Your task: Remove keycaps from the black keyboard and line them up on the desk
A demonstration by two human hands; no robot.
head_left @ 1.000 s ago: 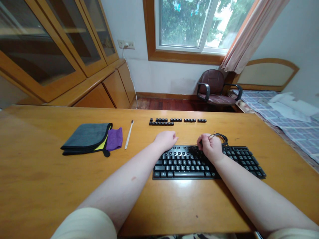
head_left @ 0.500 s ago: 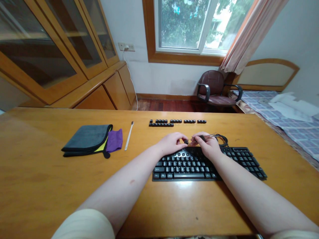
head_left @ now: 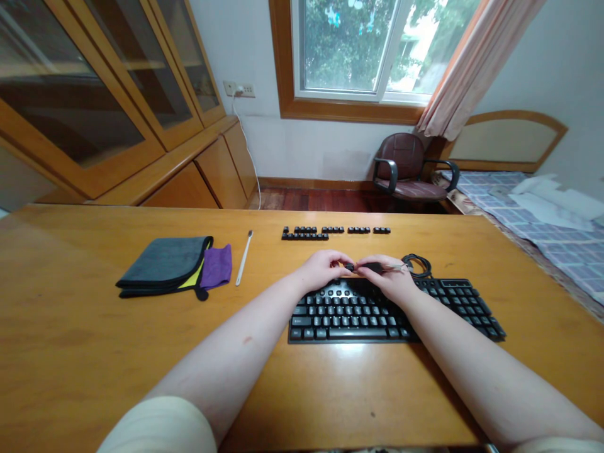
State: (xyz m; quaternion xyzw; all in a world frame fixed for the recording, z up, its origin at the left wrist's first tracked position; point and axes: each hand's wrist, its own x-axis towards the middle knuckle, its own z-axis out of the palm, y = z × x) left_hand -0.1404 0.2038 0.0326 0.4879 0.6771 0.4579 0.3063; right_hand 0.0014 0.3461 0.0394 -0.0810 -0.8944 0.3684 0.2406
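Observation:
Over the top edge of a black keyboard [head_left: 358,333], my two hands meet, fingertips nearly touching. My left hand [head_left: 321,269] pinches a small black keycap [head_left: 349,267]. A keycap puller [head_left: 375,267] with a dark handle and thin wire ends lies in the closed fingers of my right hand [head_left: 395,280]. The wires stick out to the right, and its other end is hidden by my fingers. Below my hands, the lower key rows are in place; part of the top area is covered by my hands. Loose black keycaps [head_left: 306,237] stand in rows beyond the keyboard.
Left of the keyboard lie a white toothbrush [head_left: 244,259], a purple cloth [head_left: 217,266] and a folded grey towel [head_left: 163,261]. A coiled black cable [head_left: 419,264] sits behind the keyboard. Past the wooden desk [head_left: 117,365] stands an office chair [head_left: 403,160].
My hands have come together, bringing the puller up to the keycap. The puller has turned flatter, its wires now pointing right. The loose keycaps and cloths have not moved.

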